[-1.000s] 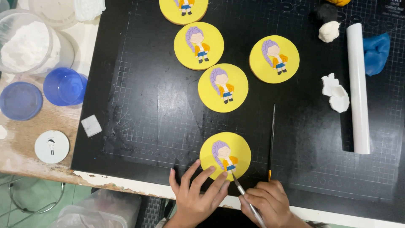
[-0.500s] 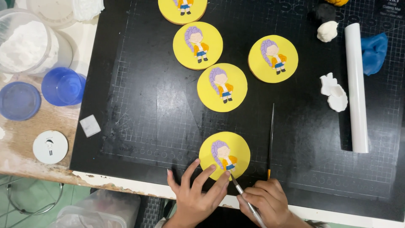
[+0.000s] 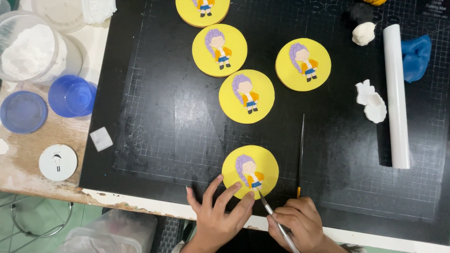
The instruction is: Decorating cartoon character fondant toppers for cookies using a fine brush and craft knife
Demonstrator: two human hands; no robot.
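Barely any change from half a second back: same spots for both hands, maybe a hair closer in on the tool tip. Left hand [image 3: 220, 213] spread flat, fingers fanned, nothing gripped, just fingertips pinning the near edge of the front cookie [image 3: 250, 172] at the bottom of the black mat [image 3: 154, 117]. Right hand [image 3: 300, 225] curled snug round a thin metal tool [image 3: 274, 220], pen-style, tip right at the little figure's [image 3: 248, 172] feet on the yellow disc.

Four more yellow cookies further up the mat: one at [image 3: 246, 96], one at [image 3: 219, 50], one at [image 3: 303, 64], and one half cut off at the top edge [image 3: 202, 10]. Thin brush [image 3: 300, 154] lying just right of the front cookie. White roller [image 3: 396, 93] off to the right, blue lump [image 3: 416, 56] beside it, white scraps [image 3: 371, 100] just left of it. Off the mat on the left: tub of white powder [image 3: 28, 51], blue cup [image 3: 72, 96], blue lid [image 3: 22, 111].

Stuff that could go sideways, just guessing: too much push on that tip and hello gouge in the yellow, or a leg nudged off the figure. Fingertips leaning harder on the edge could dent the soft top. Wrist sliding right could also bump the brush and roll it into the cookie.
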